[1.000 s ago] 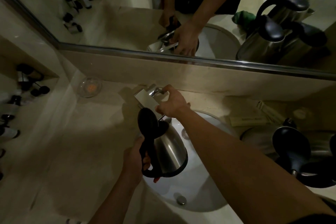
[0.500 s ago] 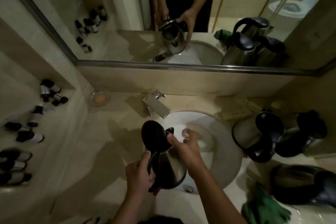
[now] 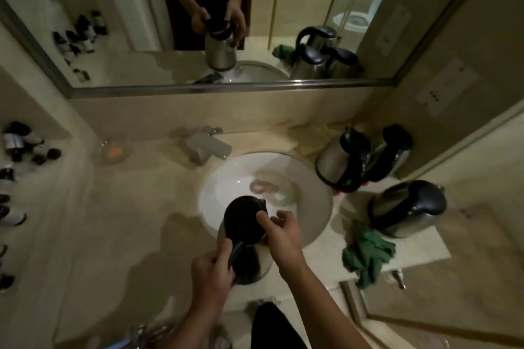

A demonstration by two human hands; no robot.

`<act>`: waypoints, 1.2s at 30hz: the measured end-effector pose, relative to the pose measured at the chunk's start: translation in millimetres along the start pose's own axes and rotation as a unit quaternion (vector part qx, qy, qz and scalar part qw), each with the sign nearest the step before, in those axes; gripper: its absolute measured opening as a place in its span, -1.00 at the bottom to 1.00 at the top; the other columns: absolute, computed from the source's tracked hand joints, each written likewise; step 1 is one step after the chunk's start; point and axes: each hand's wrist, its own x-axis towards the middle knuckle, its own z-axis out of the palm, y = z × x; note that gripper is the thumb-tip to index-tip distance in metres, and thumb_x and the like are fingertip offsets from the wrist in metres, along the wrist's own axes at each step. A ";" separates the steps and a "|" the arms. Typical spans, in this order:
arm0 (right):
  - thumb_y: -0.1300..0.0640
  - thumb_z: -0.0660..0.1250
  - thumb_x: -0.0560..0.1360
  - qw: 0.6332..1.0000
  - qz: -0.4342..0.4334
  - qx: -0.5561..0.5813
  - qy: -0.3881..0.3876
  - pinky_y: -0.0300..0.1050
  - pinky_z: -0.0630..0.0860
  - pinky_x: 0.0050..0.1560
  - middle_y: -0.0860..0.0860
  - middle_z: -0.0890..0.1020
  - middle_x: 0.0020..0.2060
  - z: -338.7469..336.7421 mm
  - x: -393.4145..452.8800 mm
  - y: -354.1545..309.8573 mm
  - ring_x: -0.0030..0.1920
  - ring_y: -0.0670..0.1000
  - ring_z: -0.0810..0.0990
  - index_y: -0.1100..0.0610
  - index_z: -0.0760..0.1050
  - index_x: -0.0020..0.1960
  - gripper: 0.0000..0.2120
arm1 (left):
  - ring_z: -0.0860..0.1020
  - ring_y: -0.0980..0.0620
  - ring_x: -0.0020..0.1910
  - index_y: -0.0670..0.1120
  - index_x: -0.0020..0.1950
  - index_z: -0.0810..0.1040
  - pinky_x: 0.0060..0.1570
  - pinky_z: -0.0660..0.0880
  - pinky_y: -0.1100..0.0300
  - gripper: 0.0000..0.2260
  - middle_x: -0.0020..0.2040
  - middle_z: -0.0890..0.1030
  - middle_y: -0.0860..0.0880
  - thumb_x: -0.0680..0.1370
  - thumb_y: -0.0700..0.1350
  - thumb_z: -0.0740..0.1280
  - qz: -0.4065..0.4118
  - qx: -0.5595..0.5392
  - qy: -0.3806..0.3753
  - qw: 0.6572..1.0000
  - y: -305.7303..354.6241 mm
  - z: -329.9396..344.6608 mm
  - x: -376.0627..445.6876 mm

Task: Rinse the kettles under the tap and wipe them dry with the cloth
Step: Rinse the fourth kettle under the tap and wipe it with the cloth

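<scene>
Here a beige stone counter (image 3: 119, 221) runs under a wide wall mirror (image 3: 283, 8), dim and yellowish, with a round white basin (image 3: 312, 195) sunk into it near the middle. A square chrome tap (image 3: 209, 147) stands at the counter's back edge, just behind the basin. At the left end, small dark-capped bottles (image 3: 22, 144) crowd a side ledge, and a glass dish (image 3: 114, 150) sits toward the back left. Three steel kettles (image 3: 344, 161) with black lids stand on the counter's right side, two near the back and one nearer the front; a crumpled green cloth (image 3: 367, 252) lies beside the front one, at the counter's front right edge.

The held kettle (image 3: 246, 238) hangs over the basin's front rim, upright, lid on. The left hand (image 3: 211, 275) is wrapped around its black handle on the near side. The right hand (image 3: 282, 238) lies against the kettle's right flank with fingers curled at the lid's edge, thumb on the lid. The mirror repeats both hands clasping the steel body.
</scene>
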 end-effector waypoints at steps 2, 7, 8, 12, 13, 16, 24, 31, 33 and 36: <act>-0.10 0.50 0.50 0.999 -0.010 -0.043 0.022 0.04 0.60 0.23 0.05 0.63 0.13 -8.0 -5.0 8.8 0.10 0.03 0.65 0.21 0.39 0.43 -0.35 | 0.32 0.07 -0.63 -0.08 -0.60 0.38 -0.50 0.25 0.18 -0.43 -0.65 0.34 0.02 0.59 0.06 0.37 0.013 0.021 -0.014 1.000 -7.6 2.4 -8.8; -0.28 0.45 0.49 0.986 -0.018 -0.162 0.019 0.11 0.55 0.31 0.13 0.57 0.32 -30.8 -7.1 15.5 0.29 0.17 0.59 0.18 0.37 0.48 -0.24 | 0.33 0.01 -0.59 -0.13 -0.56 0.39 -0.47 0.26 0.07 -0.40 -0.62 0.34 -0.10 0.45 0.32 0.29 0.029 0.021 -0.016 0.999 -28.5 2.0 -12.8; -0.32 0.38 0.51 0.981 -0.024 -0.188 0.041 0.08 0.52 0.33 0.14 0.56 0.34 -39.3 -1.2 20.8 0.33 0.19 0.56 0.18 0.40 0.47 -0.26 | 0.35 0.01 -0.58 -0.19 -0.54 0.39 -0.47 0.27 0.07 -0.37 -0.60 0.37 -0.17 0.44 0.34 0.28 0.038 0.026 -0.016 0.999 -32.1 0.7 -11.9; -0.29 0.14 0.56 0.914 0.093 -0.364 0.155 0.22 0.19 0.57 0.25 0.22 0.60 -93.3 31.6 56.5 0.60 0.26 0.18 0.08 0.43 0.48 -0.37 | 0.41 -0.11 -0.59 -0.26 -0.52 0.40 -0.51 0.29 0.01 -0.32 -0.58 0.40 -0.22 0.46 0.33 0.24 0.062 0.059 -0.023 0.996 -42.4 -4.5 -11.2; -0.18 0.19 0.57 0.899 0.148 -0.380 0.160 0.24 0.06 0.61 0.26 0.09 0.64 -108.3 44.2 71.4 0.64 0.27 0.06 0.08 0.41 0.49 -0.42 | 0.44 -0.15 -0.57 -0.26 -0.51 0.41 -0.51 0.31 -0.02 -0.33 -0.58 0.42 -0.22 0.46 0.33 0.23 0.069 0.068 -0.019 0.995 -43.8 -5.1 -11.9; -0.11 0.24 0.41 0.885 0.221 -0.394 0.114 0.27 0.32 0.51 0.24 0.34 0.53 -139.2 89.8 136.2 0.49 0.29 0.36 0.15 0.45 0.45 -0.34 | 0.49 -0.16 -0.53 -0.23 -0.52 0.43 -0.48 0.36 -0.05 -0.36 -0.58 0.44 -0.17 0.47 0.32 0.20 0.080 0.086 -0.007 0.993 -49.9 -6.5 -15.2; 0.15 0.32 0.57 0.937 0.118 -0.321 0.066 0.10 0.62 0.18 0.18 0.66 0.07 -115.1 35.7 99.4 0.09 0.19 0.64 0.23 0.58 0.05 -0.84 | 0.47 -0.17 -0.54 -0.20 -0.51 0.40 -0.48 0.38 -0.11 -0.36 -0.59 0.41 -0.16 0.47 0.34 0.21 0.065 0.093 -0.021 0.993 -55.3 -9.5 -12.2; 0.45 0.46 0.43 0.991 -0.047 -0.117 -0.042 -0.33 0.53 -0.22 0.05 0.74 -0.15 -59.5 -66.1 38.8 -0.23 -0.10 0.65 0.12 0.72 0.09 -0.67 | 0.51 -0.22 -0.49 -0.27 -0.47 0.46 -0.46 0.33 0.04 -0.31 -0.54 0.49 -0.23 0.39 0.39 0.22 0.026 0.058 -0.048 0.997 -37.5 -14.3 -11.5; 0.44 0.48 0.44 0.996 -0.053 -0.056 -0.041 -0.29 0.56 -0.19 0.14 0.75 -0.07 -44.5 -81.3 33.7 -0.20 -0.07 0.69 0.19 0.67 0.20 -0.64 | 0.46 -0.10 -0.56 -0.27 -0.49 0.46 -0.44 0.31 0.10 -0.34 -0.56 0.46 -0.22 0.36 0.36 0.29 0.011 0.030 -0.056 0.998 -24.5 -15.3 -10.1; 0.43 0.50 0.44 0.997 -0.064 -0.030 -0.036 -0.28 0.61 -0.12 0.08 0.74 0.01 -33.0 -90.2 17.7 -0.04 -0.05 0.73 0.15 0.61 0.25 -0.58 | 0.38 0.01 -0.59 -0.15 -0.58 0.44 -0.45 0.29 0.09 -0.47 -0.61 0.41 -0.09 0.31 0.27 0.38 0.014 -0.018 -0.037 0.999 -4.1 -18.8 -9.9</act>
